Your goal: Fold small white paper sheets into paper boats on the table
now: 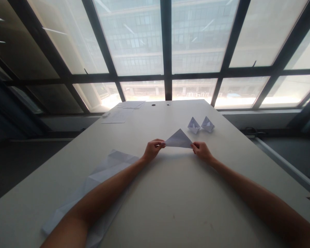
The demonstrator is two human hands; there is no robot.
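Observation:
A white sheet of paper folded into a triangle (179,138) is stretched between my hands, its peak pointing away from me. My left hand (154,148) pinches the left corner between thumb and fingers. At the opposite corner, my right hand (202,151) grips the paper the same way. Just beyond my right hand stand two folded paper boats (194,125), side by side on the white table (155,206). Beneath my left forearm lies a large creased sheet of paper (98,177), partly hidden by the arm.
Several flat sheets of paper (115,116) lie at the table's far left, with a small crumpled white item (105,115) beside them. Two small dark holes sit near the far edge. Large framed windows (129,38) rise behind the table.

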